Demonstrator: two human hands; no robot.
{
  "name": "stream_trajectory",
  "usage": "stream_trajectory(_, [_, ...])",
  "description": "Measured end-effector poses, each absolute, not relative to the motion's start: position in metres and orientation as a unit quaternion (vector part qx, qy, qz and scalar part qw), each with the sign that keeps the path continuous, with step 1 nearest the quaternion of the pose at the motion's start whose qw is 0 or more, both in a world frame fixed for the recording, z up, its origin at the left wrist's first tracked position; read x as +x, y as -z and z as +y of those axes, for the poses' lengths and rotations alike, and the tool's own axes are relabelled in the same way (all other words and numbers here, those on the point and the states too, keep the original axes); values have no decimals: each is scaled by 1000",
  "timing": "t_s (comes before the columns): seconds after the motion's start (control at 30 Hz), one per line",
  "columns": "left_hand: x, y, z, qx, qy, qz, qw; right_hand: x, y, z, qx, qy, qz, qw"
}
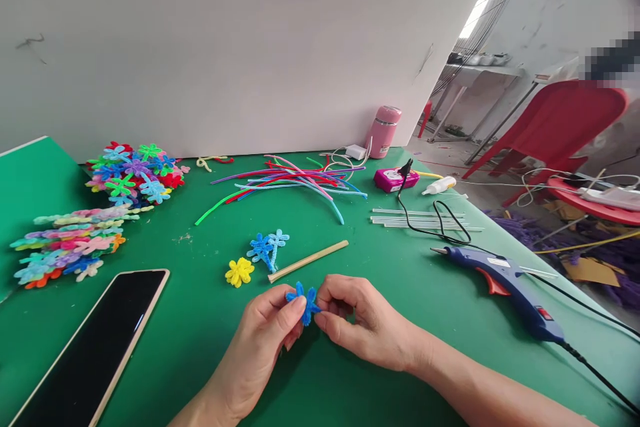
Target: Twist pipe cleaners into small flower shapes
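A blue pipe-cleaner flower (309, 303) is held above the green table, near its front. My left hand (273, 323) pinches it between thumb and fingers. From the other side, the thumb and forefinger of my right hand (355, 320) close on one of its petals. Just beyond my hands lie a yellow fuzzy flower (239, 272), a darker blue flower (261, 248) and a light blue flower (278, 240) with a stem. A flat wooden stick (309, 261) rests slantwise beside them.
Left are a phone (95, 347), a row of stacked flowers (75, 243) and a flower heap (135, 173). Loose pipe cleaners (295, 180) spread across the middle. On the right lie a glue gun (505, 287) with its cord, glue sticks (420, 219) and a pink bottle (384, 132).
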State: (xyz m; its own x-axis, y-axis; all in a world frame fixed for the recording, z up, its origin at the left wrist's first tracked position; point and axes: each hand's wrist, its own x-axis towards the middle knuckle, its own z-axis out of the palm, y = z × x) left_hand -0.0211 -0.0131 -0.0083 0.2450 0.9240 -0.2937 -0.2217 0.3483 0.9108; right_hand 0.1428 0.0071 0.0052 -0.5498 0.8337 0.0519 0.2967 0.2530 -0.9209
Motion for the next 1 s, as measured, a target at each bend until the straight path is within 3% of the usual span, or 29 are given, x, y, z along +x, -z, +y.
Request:
stream_trajectory(0.53, [-22, 7, -13, 510, -373, 463, 622, 145, -6, 8, -380, -475, -736, 298])
stream_trajectory(0.8, [-24, 3, -12, 578, -343, 461, 579, 147, 2, 14, -347, -646, -623, 271])
stream_trajectory(1.0, [-24, 1, -14, 603, -349, 468, 543, 146, 2, 15, -341, -696, -570, 273])
